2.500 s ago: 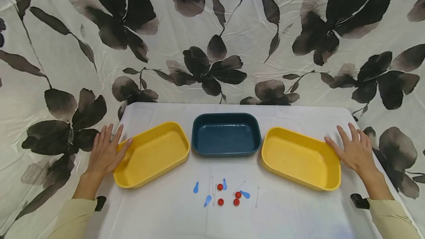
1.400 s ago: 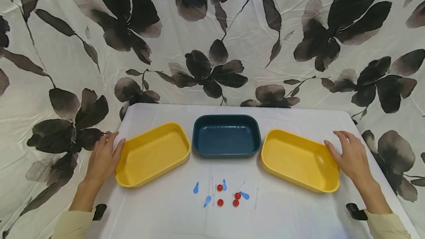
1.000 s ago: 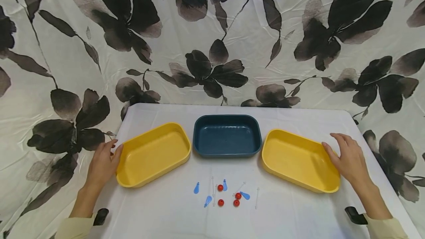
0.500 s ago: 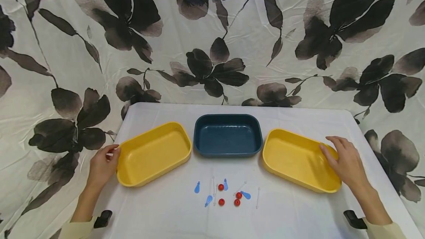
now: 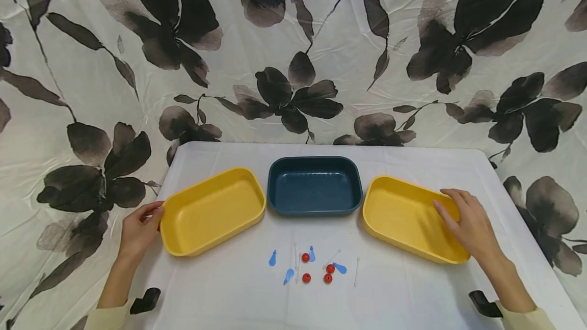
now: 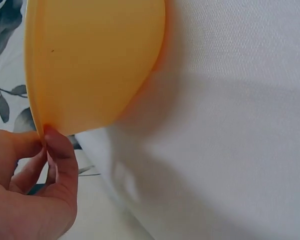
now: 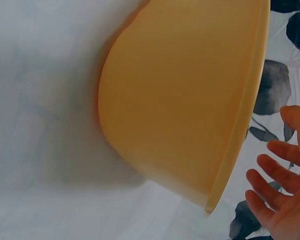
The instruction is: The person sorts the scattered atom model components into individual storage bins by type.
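At the left, my left hand [image 5: 139, 228] pinches the outer rim of a yellow tray [image 5: 215, 210] between thumb and fingers. The left wrist view shows the fingertips on both sides of that yellow rim [image 6: 32, 75]. My right hand [image 5: 474, 225] hovers over the outer end of a second yellow tray [image 5: 403, 213], its fingers relaxed and spread. In the right wrist view the right hand [image 7: 285, 185] stands apart from the tray's rim [image 7: 240, 135] and holds nothing. A dark blue tray [image 5: 315, 192] stands between the two yellow ones.
In front of the trays lie several red beads [image 5: 306, 278], several small blue drop-shaped pieces [image 5: 288, 276] and several thin clear sticks [image 5: 356, 272]. All rest on a white-covered table [image 5: 412, 294]. A floral cloth [image 5: 367, 39] hangs behind it.
The left hand has come down from beside the tray and its fingers have closed on the rim. The right hand has shifted inward over its tray. The trays stay nearly in place.
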A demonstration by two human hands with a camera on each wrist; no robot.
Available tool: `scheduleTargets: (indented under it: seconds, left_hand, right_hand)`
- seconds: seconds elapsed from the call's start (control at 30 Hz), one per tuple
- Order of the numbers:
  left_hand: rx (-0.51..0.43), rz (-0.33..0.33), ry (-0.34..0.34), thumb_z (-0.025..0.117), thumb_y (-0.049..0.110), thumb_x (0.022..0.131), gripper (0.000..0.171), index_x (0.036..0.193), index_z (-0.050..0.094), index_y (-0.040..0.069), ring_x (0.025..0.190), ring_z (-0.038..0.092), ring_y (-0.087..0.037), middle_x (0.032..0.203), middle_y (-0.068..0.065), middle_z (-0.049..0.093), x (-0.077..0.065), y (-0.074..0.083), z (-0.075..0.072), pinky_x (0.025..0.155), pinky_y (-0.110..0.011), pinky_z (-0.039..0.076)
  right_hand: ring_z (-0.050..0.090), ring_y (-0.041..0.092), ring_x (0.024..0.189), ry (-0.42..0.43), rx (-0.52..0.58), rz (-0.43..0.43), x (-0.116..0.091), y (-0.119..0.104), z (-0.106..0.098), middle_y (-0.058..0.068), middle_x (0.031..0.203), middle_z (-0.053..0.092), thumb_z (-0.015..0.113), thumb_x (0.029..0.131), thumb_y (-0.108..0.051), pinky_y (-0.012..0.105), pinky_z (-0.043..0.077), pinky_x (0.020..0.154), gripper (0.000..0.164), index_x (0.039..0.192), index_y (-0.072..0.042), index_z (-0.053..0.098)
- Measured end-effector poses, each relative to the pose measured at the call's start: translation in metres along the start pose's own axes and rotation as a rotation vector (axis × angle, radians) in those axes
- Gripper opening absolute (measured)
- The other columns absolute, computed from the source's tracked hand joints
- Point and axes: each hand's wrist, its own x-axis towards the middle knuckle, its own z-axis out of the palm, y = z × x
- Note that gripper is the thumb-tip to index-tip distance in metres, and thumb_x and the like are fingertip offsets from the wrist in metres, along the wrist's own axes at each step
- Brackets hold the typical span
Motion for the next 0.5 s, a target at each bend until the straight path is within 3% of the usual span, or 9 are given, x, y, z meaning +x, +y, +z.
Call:
scheduleTargets:
  seconds: [0.23, 0.5]
  left_hand:
    - [-0.045, 0.002, -0.015, 0.057, 0.030, 0.107, 0.049, 0.141, 0.056, -0.005, 0.077, 0.056, 0.005, 0.114, -0.010, 0.061, 0.004, -0.003, 0.001, 0.067, -0.011, 0.053]
    - [-0.051, -0.061, -0.043, 0.056, 0.034, 0.107, 0.054, 0.145, 0.052, -0.002, 0.079, 0.056, 0.006, 0.132, -0.022, 0.056, 0.007, -0.003, 0.001, 0.070, -0.010, 0.052]
  right_hand:
    - [0.053, 0.048, 0.114, -0.024, 0.040, -0.003, 0.000, -0.011, 0.002, 0.029, 0.124, 0.058, 0.075, 0.094, -0.012, 0.070, 0.044, 0.095, 0.038, 0.125, 0.006, 0.062]
    - [0.058, 0.042, 0.104, -0.049, 0.057, -0.029, 0.001, -0.023, 0.009, 0.025, 0.117, 0.063, 0.075, 0.093, -0.011, 0.065, 0.047, 0.092, 0.036, 0.122, 0.006, 0.064]
